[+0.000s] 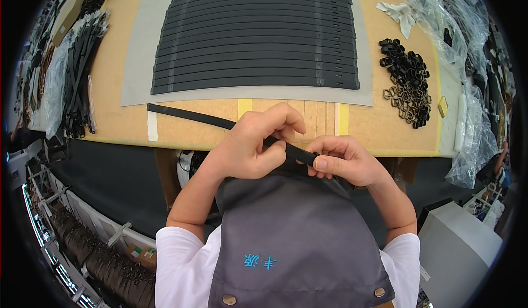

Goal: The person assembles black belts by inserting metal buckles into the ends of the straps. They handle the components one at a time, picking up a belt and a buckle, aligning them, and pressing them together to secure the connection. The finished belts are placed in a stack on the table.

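Observation:
A long, narrow black belt strap [190,114] slants from the table's front edge down to the right, toward my body. My left hand [250,143] is closed around the strap partway along, with the thumb and fingers curled over it. At the near end, my right hand [349,162] pinches the strap between thumb and fingers. My fingers partly cover that end, so I cannot tell whether a small part is fitted there. Beyond my hands, several black straps [253,49] lie side by side on a grey sheet [135,80], with small slots near their right ends.
The tan worktable [113,115] has yellow tape [343,120] at its front. At the right lie a pile of black loops and metal buckles [404,82], a white cloth [400,15] and clear plastic bags [467,104]. Bundled black straps [82,71] rest at the left.

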Action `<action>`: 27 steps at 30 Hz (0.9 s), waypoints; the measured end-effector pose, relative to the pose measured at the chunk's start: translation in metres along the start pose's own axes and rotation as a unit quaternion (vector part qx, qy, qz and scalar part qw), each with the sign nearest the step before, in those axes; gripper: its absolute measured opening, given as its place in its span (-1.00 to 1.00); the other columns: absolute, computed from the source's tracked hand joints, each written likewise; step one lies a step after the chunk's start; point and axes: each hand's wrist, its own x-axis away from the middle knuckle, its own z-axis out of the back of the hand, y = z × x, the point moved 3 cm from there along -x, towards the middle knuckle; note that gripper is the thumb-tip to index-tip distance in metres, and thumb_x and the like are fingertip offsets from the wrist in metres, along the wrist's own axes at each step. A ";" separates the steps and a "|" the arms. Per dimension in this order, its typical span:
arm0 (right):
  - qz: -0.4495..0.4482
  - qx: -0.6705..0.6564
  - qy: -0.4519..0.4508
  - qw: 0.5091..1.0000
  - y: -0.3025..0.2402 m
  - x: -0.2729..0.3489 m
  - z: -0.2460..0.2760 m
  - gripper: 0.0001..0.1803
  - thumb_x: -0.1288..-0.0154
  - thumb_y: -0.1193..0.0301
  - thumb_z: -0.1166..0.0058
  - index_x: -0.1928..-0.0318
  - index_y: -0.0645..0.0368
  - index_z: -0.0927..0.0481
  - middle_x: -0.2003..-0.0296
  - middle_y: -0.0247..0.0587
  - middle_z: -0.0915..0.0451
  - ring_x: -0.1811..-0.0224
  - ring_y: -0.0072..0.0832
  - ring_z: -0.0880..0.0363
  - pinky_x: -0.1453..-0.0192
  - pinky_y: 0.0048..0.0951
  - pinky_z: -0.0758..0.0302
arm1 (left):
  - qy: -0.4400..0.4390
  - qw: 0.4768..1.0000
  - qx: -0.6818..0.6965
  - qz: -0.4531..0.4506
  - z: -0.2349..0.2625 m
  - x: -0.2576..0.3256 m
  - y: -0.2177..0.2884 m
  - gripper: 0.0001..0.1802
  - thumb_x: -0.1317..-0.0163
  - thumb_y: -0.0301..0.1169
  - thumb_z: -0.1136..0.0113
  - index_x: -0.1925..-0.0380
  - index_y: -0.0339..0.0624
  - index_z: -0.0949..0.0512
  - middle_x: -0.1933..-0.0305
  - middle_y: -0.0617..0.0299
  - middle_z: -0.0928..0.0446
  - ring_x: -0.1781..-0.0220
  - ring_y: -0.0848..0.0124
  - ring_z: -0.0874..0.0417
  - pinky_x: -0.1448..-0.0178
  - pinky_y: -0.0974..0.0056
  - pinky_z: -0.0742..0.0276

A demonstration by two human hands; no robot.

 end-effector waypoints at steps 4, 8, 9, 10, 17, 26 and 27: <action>-0.005 0.007 0.013 1.000 -0.002 -0.002 -0.002 -0.66 -0.56 0.22 -0.14 -0.10 0.21 -0.64 0.25 -0.41 -0.69 0.24 -0.73 -0.56 0.17 -0.62 -0.48 | -0.004 1.000 0.003 0.005 0.004 0.002 -0.004 -0.63 -0.02 -0.70 0.06 0.12 -0.32 -0.50 0.47 0.27 -0.44 0.44 0.54 -0.42 0.29 0.39 -0.41; -0.001 0.030 0.018 0.999 -0.010 -0.004 -0.011 -0.73 -0.56 0.27 -0.10 0.02 0.24 -0.64 0.34 -0.43 -0.62 0.30 -0.74 -0.48 0.20 -0.59 -0.45 | 0.011 0.999 0.042 0.005 -0.002 0.003 -0.009 -0.65 -0.07 -0.70 0.05 0.11 -0.32 -0.51 0.42 0.26 -0.46 0.40 0.54 -0.44 0.27 0.41 -0.40; 0.020 0.065 0.023 0.997 -0.011 -0.005 -0.012 -0.75 -0.55 0.28 -0.10 0.07 0.25 -0.62 0.37 -0.44 -0.59 0.31 -0.73 -0.45 0.21 -0.57 -0.43 | 0.005 0.999 0.041 0.015 -0.004 0.004 -0.009 -0.67 -0.10 -0.71 0.05 0.11 -0.33 -0.51 0.38 0.26 -0.47 0.36 0.54 -0.45 0.22 0.40 -0.43; 0.041 0.099 0.029 0.994 -0.013 -0.006 -0.013 -0.76 -0.55 0.30 -0.09 0.13 0.25 -0.60 0.39 -0.44 -0.56 0.32 -0.72 -0.42 0.22 -0.56 -0.41 | -0.001 0.999 0.040 0.024 -0.006 0.005 -0.009 -0.70 -0.14 -0.72 0.04 0.12 -0.35 -0.52 0.34 0.26 -0.48 0.33 0.54 -0.47 0.18 0.40 -0.46; 0.138 0.174 0.114 0.968 -0.001 -0.016 -0.020 -0.73 -0.53 0.32 -0.12 0.23 0.30 -0.56 0.47 -0.45 -0.47 0.39 -0.68 -0.33 0.28 -0.51 -0.36 | -0.027 0.998 0.061 0.016 -0.014 0.007 -0.011 -0.78 -0.29 -0.70 -0.02 0.08 -0.36 -0.52 0.28 0.25 -0.53 0.27 0.54 -0.52 0.09 0.37 -0.53; 0.012 0.061 0.020 0.998 -0.022 0.000 0.003 -0.70 -0.61 0.19 -0.06 0.04 0.19 -0.62 0.34 -0.46 -0.64 0.33 -0.74 -0.49 0.27 -0.62 -0.44 | -0.013 0.999 0.025 0.021 -0.001 0.003 -0.006 -0.74 -0.26 -0.65 -0.14 0.04 -0.38 -0.54 0.41 0.30 -0.50 0.38 0.58 -0.49 0.29 0.42 -0.44; 0.010 0.061 0.021 0.998 -0.024 0.003 0.003 -0.69 -0.61 0.18 -0.05 0.01 0.19 -0.61 0.33 -0.46 -0.64 0.33 -0.74 -0.49 0.27 -0.62 -0.44 | -0.025 0.999 0.002 0.048 0.000 0.001 -0.005 -0.76 -0.23 -0.64 -0.14 0.08 -0.37 -0.56 0.44 0.32 -0.49 0.40 0.59 -0.48 0.32 0.43 -0.41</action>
